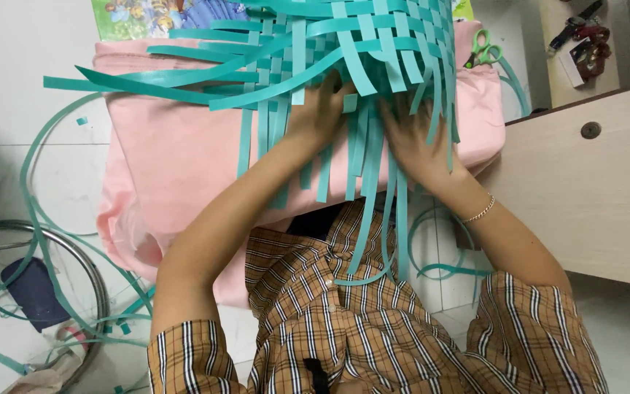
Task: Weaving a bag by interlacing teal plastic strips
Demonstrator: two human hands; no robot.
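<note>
You are pressing your left hand (320,109) and right hand (421,142), fingers spread flat and gripping nothing, onto the teal strip weave (344,44) lying over the pink cushion (184,160). The strips look light, springy and slick, so holding at the woven crossings seems best.

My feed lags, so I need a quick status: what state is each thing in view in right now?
Weave: partly woven, loose strip ends hanging free.
Left hand: pressed on the strips, fingers tucked under them.
Right hand: flat on the strips, fingers spread.
Pink cloth: spread under the weave.
Scissors: lying on the cloth's corner, untouched.
Spare strips: curled loose on the floor.
</note>
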